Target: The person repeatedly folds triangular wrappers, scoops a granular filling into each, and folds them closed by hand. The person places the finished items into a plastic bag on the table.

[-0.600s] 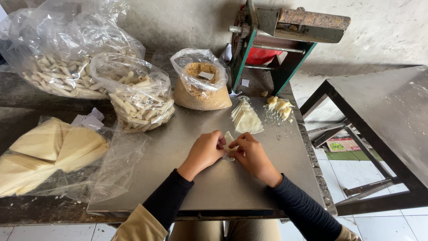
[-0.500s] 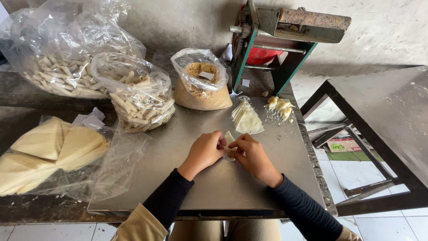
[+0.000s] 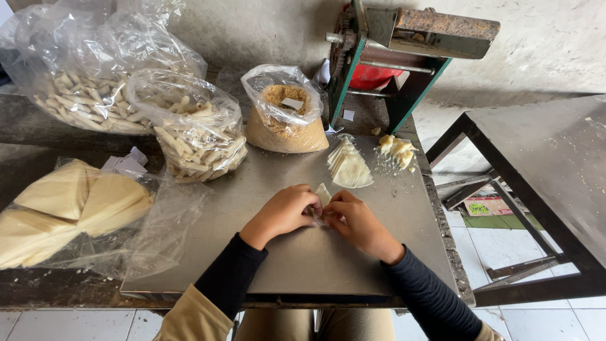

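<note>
Fingers of the left hand (image 3: 284, 211) and right hand (image 3: 355, 218) are both pinching closed around a small pale triangular pastry wrapper (image 3: 322, 193) at mid-frame, folding it; tight, even rolling seems needed next.

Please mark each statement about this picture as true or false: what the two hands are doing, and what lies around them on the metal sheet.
1. Both hands, left hand and right hand, meet on a small pale wrapper piece. True.
2. The stack of cut wrappers lies to the left of the hands. False: it lies beyond them, slightly to the right.
3. The bag of brown crumbs stands open. True.
4. The bag of rolled sticks is empty. False: it is full of pale rolls.
5. The hands work on a metal sheet. True.
</note>
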